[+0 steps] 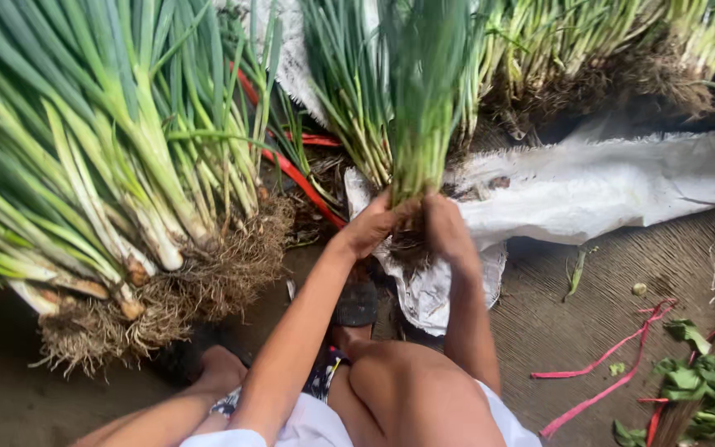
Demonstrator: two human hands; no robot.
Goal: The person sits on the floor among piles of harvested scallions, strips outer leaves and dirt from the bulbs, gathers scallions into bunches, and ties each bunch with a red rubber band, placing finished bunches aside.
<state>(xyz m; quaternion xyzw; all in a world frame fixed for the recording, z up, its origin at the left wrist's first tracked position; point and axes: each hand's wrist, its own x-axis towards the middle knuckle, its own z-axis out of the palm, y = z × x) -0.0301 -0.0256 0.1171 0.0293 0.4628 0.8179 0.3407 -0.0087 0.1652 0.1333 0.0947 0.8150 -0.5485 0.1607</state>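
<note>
Big rooted onion pile [101,165], white sack [589,182], red strips [614,364], leafy greens [705,389]

We reach both bare arms forward from our bent knees, wrists nearly meeting at the middle. Our left hand [371,225] is curled closed, knuckles up, thumb toward the right. Our right hand [444,228] is closed just beside it, fingers folded under. The two hands almost touch, both forearms angled inward.

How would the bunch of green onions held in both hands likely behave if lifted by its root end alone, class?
The bunch of green onions would probably droop: its long thin leaves look soft. Gripped near the roots by the left hand and right hand, the stalk bases seem firmer. The tangled, earthy roots likely give grip, though loose stalks could slide out.
</note>
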